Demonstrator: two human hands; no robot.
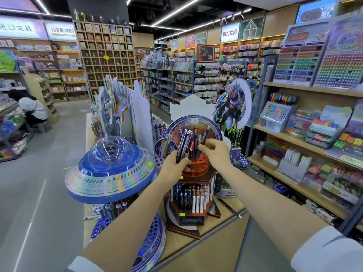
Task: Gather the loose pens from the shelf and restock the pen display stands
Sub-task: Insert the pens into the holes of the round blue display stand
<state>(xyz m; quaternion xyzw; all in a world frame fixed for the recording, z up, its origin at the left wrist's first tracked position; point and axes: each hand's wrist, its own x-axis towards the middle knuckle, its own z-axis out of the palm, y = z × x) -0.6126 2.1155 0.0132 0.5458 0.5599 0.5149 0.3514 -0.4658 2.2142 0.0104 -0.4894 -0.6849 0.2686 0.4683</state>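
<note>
White sleeves frame the near corners of the view, and two bare forearms reach out over the near edge of the wooden surface (212, 246). Toward its right edge one loose pen (228, 207) lies flat, not yet gathered. At the middle of the surface stands the hexagonal display stand (191, 220), its lower tier already stocked with white and dark pens, its orange top tier (200, 167) showing several empty holes. Above that tier the left hand (173, 167) is clamped around a fanned bundle of pens (183, 143), tips up; the right hand (215, 152) pinches a single pen (205, 135) between thumb and fingertips, tilted and touching the bundle. Judged step: one pen is being separated for insertion. Risks: the bundle is splayed, so a slackened grip could spill pens onto the stand and surface; a pen entered at a tilt could miss its hole; the loose pen, lying close to the right edge, could roll off if the stand is jolted. Beside the stand, toward the left edge, sits a blue saucer-shaped display (110, 173) with a panda under its dome. The yellow tags on both displays are too small to read. On the far wall a lit sign (229, 33) reads 得力文具; other signs are not legible.
</note>
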